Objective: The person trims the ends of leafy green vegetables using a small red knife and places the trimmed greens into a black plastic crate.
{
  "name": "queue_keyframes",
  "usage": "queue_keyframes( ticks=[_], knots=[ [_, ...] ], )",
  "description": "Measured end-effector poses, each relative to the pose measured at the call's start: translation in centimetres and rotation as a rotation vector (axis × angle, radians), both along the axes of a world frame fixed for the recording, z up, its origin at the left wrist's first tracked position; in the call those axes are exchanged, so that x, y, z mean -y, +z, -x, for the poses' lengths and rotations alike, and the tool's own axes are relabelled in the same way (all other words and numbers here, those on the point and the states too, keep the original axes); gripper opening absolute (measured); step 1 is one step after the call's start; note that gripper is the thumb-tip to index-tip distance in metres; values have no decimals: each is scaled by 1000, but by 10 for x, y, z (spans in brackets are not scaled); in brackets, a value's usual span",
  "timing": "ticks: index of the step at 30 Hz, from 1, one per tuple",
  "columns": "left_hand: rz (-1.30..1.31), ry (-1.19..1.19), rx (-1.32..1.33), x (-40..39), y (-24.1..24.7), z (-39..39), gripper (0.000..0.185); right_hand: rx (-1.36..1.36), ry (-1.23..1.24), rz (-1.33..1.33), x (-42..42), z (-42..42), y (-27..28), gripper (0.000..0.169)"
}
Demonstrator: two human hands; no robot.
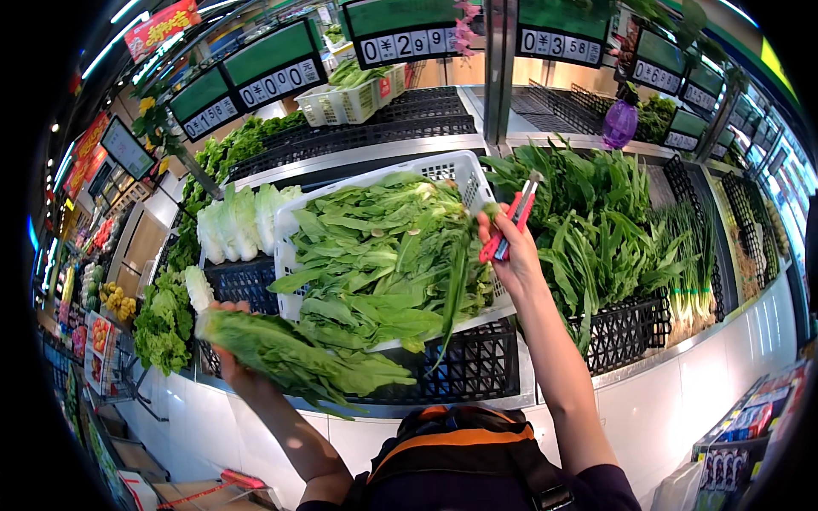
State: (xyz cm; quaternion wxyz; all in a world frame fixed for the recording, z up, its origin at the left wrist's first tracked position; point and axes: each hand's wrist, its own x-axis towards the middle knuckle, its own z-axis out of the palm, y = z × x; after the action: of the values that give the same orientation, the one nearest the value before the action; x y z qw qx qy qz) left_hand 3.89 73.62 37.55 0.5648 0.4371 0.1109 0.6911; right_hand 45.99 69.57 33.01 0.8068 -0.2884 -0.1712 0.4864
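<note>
My left hand grips a bunch of long-leaf green lettuce near its base, held over the front left of the display. The leaves hang off to the right. My right hand is closed around a red utility knife, whose blade end points up and away. A small green piece, blurred, is at the fingertips of this hand; I cannot tell what it is. Between my hands, a white plastic crate sits tilted on the display, heaped with the same kind of lettuce. One long leaf droops over its front rim.
Black slatted baskets lie under the white crate. Napa cabbages stand left, above curly lettuce. Dark leafy greens and bundled spring onions lie right. A metal post and price boards rise behind.
</note>
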Motion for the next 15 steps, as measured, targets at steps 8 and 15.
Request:
queue_keyframes(
  ticks=[8, 15],
  knots=[
    [-146, 213, -315, 21, 35, -17, 74, 619, -68, 300, 24, 4, 16, 46],
    [-486, 667, -487, 44, 87, -112, 38, 367, 240, 143, 111, 56, 41, 31]
  ],
)
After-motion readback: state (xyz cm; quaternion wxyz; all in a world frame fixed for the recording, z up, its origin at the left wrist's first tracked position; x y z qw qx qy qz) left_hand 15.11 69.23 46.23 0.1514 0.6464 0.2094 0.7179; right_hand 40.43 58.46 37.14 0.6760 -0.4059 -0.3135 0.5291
